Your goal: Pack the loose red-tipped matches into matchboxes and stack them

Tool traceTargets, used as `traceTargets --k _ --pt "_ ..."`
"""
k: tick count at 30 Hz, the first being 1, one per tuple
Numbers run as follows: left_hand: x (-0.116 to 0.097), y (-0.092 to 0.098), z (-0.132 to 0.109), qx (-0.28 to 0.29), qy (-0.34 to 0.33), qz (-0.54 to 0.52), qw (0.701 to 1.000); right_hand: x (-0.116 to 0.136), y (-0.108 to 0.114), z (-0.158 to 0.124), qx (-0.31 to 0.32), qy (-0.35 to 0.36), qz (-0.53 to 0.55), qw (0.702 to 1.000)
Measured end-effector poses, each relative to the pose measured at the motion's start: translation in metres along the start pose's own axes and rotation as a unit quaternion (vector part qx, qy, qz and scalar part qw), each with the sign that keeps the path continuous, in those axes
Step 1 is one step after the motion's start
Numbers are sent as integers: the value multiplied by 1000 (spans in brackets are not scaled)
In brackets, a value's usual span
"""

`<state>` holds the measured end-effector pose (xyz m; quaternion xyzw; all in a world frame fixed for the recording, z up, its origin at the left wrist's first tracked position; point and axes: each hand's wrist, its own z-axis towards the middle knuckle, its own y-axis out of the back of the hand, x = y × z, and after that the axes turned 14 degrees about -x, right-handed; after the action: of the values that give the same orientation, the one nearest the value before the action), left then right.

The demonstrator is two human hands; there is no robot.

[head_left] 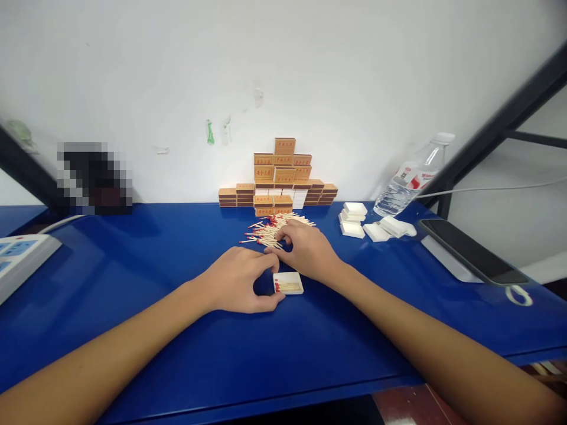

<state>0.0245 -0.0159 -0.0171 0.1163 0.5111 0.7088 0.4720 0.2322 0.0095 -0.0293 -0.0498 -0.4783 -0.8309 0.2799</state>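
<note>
My left hand (241, 280) grips the left end of a small white matchbox tray (297, 277) between thumb and forefinger. Inside the tray lie several red-tipped matches (289, 287), heads toward the left. Just beyond it, my right hand (305, 248) reaches into a loose pile of matches (261, 232), its thumb and fingers pinched together at the near side. Whatever those fingertips hold is too small to make out. Behind the pile, brown matchboxes (284, 175) are stacked in steps against the wall, with some white trays (299, 198) among them.
More white trays (353, 229) sit in a stack to the right, beside other white pieces (390, 227). A water bottle (410, 177) leans on the wall. At right lies a phone (473, 251), at left a power strip (26, 260). The blue table (248, 366) has a front edge nearby.
</note>
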Motion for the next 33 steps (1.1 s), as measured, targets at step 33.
traceTargets --k 33 --pt "17 0 4 -29 46 46 997 -12 61 -13 162 83 54 982"
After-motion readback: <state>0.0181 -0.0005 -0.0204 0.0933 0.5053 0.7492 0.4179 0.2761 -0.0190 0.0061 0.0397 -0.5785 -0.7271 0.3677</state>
